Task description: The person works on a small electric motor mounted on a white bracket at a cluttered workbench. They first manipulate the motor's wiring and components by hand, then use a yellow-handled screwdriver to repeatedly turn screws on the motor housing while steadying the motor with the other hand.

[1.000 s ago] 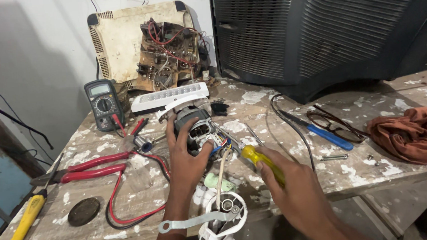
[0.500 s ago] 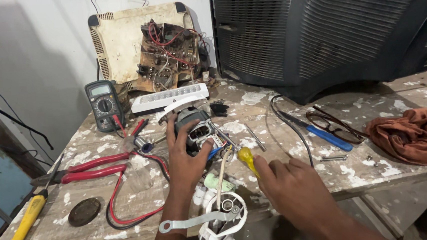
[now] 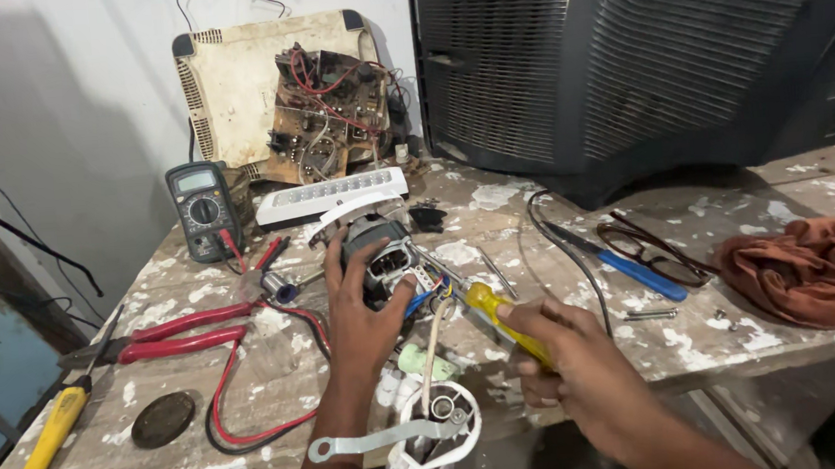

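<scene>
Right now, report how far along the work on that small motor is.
Done: motor out on the bench, bare, wires exposed. In hand: left hand grips it; right hand aims a yellow-handled screwdriver at its wiring. Left: white housing parts lie unassembled below.

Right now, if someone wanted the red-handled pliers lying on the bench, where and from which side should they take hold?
Probably by the two red handles, from above. The red-handled pliers lie flat on the workbench, handles nearly parallel and pointing toward the left hand, dark jaws toward the left edge. A red test lead curls close by, so lift straight up.
</scene>
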The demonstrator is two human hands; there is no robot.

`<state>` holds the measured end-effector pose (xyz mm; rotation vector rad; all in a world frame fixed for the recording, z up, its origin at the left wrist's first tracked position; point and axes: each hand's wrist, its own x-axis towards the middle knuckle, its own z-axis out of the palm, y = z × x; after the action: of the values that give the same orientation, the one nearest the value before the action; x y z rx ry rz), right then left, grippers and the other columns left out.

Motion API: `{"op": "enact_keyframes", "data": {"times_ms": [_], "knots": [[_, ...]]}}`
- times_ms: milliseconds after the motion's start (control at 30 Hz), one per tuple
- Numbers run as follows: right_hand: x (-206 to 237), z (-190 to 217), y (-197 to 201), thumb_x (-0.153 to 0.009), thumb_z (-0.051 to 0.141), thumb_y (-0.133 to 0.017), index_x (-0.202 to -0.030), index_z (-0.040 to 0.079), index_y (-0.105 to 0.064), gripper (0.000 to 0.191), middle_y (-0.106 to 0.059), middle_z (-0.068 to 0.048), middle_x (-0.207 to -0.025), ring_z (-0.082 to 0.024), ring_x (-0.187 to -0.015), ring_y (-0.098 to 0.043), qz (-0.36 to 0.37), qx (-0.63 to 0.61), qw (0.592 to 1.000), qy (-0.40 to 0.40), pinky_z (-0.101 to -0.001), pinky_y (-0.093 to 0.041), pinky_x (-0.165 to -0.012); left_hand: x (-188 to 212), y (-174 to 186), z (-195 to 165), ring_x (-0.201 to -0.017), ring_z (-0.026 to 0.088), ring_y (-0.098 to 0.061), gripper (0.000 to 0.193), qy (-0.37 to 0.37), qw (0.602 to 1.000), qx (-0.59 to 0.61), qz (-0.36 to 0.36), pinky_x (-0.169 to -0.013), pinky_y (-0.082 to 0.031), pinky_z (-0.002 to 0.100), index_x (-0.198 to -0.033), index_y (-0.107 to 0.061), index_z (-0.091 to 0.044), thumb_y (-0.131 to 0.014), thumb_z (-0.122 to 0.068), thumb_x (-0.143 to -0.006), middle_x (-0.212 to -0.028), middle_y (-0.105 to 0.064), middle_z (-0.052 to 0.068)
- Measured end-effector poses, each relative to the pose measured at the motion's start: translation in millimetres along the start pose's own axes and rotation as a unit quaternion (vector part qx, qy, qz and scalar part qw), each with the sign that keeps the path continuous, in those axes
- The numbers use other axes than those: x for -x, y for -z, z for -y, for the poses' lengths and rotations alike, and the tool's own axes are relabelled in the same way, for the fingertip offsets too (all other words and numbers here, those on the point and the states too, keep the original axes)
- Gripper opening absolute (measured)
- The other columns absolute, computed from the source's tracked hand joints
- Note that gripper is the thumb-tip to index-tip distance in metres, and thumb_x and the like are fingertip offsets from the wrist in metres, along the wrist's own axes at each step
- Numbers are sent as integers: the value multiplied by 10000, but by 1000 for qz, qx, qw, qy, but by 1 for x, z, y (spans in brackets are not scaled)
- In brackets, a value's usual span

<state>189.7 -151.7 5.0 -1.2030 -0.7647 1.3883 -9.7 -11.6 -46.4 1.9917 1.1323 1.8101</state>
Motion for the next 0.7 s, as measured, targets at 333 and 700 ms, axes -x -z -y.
{"op": "enact_keyframes", "data": {"times_ms": [333,700], "knots": [[-5,-5,-11,-935,316,-670,-1220,49,-706,392,-624,-102,-805,-115,-549,-549,-37,285,947,146,-280,-445,-503,-1,-3,2,-1466,423,-402,527,-15,1000,-7,-4,-1136,-408,473,-1278,-633,-133,-813,-212,-790,-1624,-319,201],[-3,4,4,-737,101,-813,-1224,106,-654,513,-744,-129,-1018,-247,-883,-773,-61,518,757,393,-352,-609,-759,1,-3,-2,-1465,427,-402,522,-8,1000,2,-3,-1123,-419,481,-1296,-623,-131,-793,-219,-811,-1640,-304,201]]}}
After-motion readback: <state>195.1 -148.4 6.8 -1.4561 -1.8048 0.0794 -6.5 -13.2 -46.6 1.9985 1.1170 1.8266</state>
